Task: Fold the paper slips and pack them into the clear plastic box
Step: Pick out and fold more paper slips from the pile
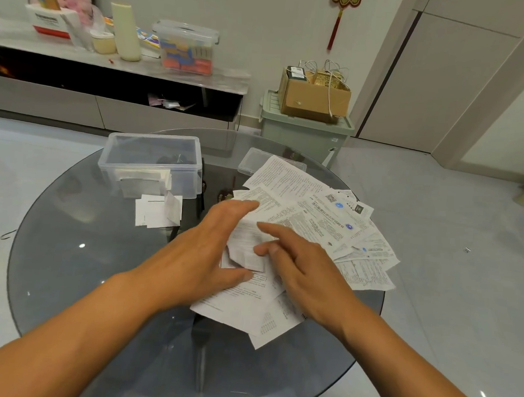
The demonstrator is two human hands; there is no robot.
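Round and made of dark glass, your surface [72, 250] stands on a pale tiled floor, with a low cabinet along the far wall. Your left hand [204, 253] lies with fingers stretched out straight, pressing on a small partly folded paper slip [245, 251] at the near edge of the heap; its thumb reaches under the slip's lower edge. Your right hand [300, 266] meets it from the other side, index finger extended across the slip's top and the other fingers bent against its right edge; whether they actually pinch the paper you cannot tell from this view.

Beneath and to the right of both hands spreads the heap of printed paper slips [328, 225], unfolded and overlapping, reaching toward the right rim of the surface. Well to the left of the heap stands the clear plastic box [151, 163], open, with a few folded slips showing through its front wall. Just in front of the box lie some folded slips [158, 210] on the glass. A clear lid [256, 160] rests behind the heap, partly covered by it.

On the cabinet top sits a lidded storage tub [186, 48] with coloured contents, and a cardboard carton [314, 95] rests on a green bin [305, 134] by the wall
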